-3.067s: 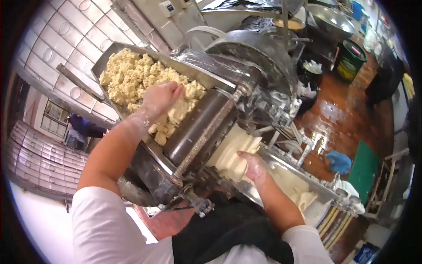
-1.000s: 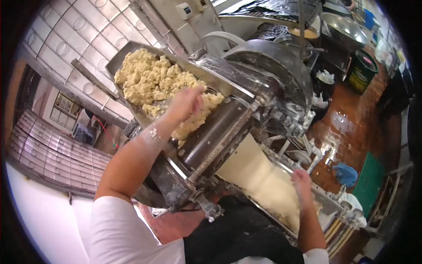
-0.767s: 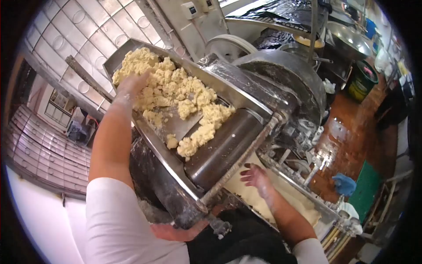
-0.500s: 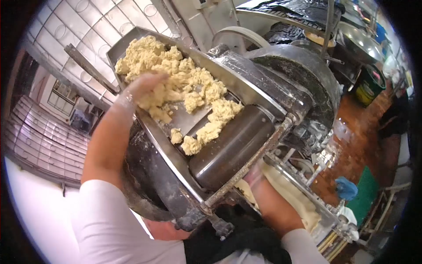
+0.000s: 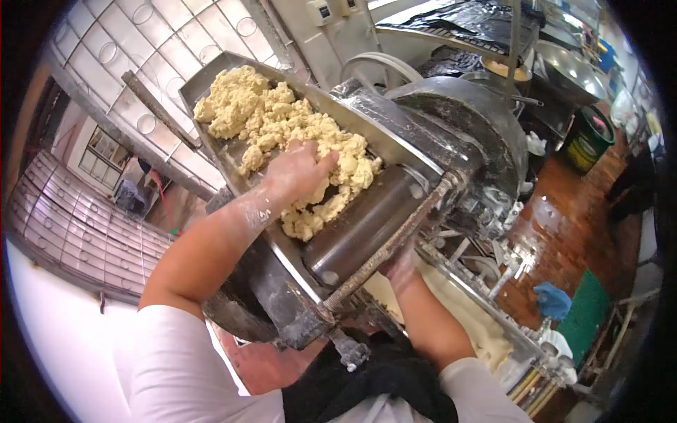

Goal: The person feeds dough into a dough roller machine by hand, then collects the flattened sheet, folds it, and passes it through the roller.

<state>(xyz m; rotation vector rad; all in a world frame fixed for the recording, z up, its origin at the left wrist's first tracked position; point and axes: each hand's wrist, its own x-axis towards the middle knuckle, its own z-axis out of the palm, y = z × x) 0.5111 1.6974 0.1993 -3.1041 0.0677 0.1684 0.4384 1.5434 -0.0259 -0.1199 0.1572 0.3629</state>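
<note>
Crumbly yellow dough (image 5: 236, 106) fills much of a metal tray (image 5: 204, 77) that slopes down to a dark steel roller (image 5: 367, 218). My left hand (image 5: 300, 171) presses onto the loose dough in the middle of the tray, thumb spread away from the fingers; some fingertips are lost among the lumps. Broken pieces lie along the roller's upper side. Below the roller's front bar (image 5: 395, 243), my right hand (image 5: 400, 264) reaches under the machine, its fingers hidden. A pale sheet of dough (image 5: 458, 296) lies on the lower bed beside my right forearm.
The machine's large dark wheel guard (image 5: 472, 113) stands to the right of the tray. Farther off are a green bucket (image 5: 589, 141), a metal wok (image 5: 571, 70), a blue cloth (image 5: 552, 301) and a green mat (image 5: 585, 317). A window grille (image 5: 162, 42) rises behind at the left.
My left hand has moved right and down the tray, shifting dough toward the roller. Dough near the roller is now piled thicker. My right hand has moved slightly up and left beneath the bar.
</note>
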